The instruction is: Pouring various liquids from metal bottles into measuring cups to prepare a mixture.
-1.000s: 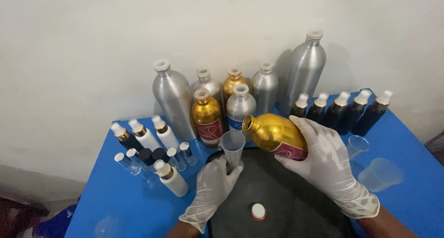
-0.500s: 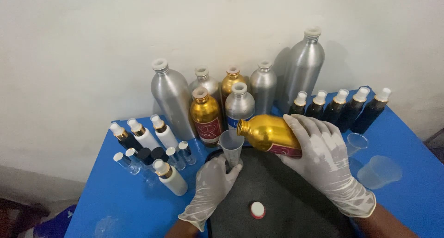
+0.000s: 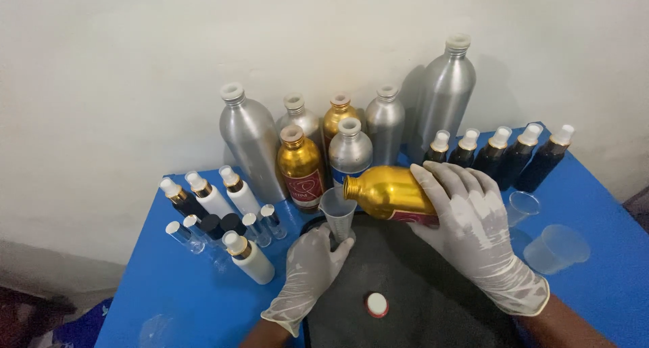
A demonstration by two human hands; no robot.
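- Pouring step, it seems: right hand [image 3: 473, 229] grips the gold aluminium bottle [image 3: 389, 194] tipped sideways, its open mouth over the measuring cup [image 3: 337, 213].
- Left hand [image 3: 309, 267] clasps the cup's base, at centre.
- Red-and-white cap [image 3: 376, 305] lies at 6 o'clock on the black mat [image 3: 419, 287].
- Next calls for a slow, steady tilt.
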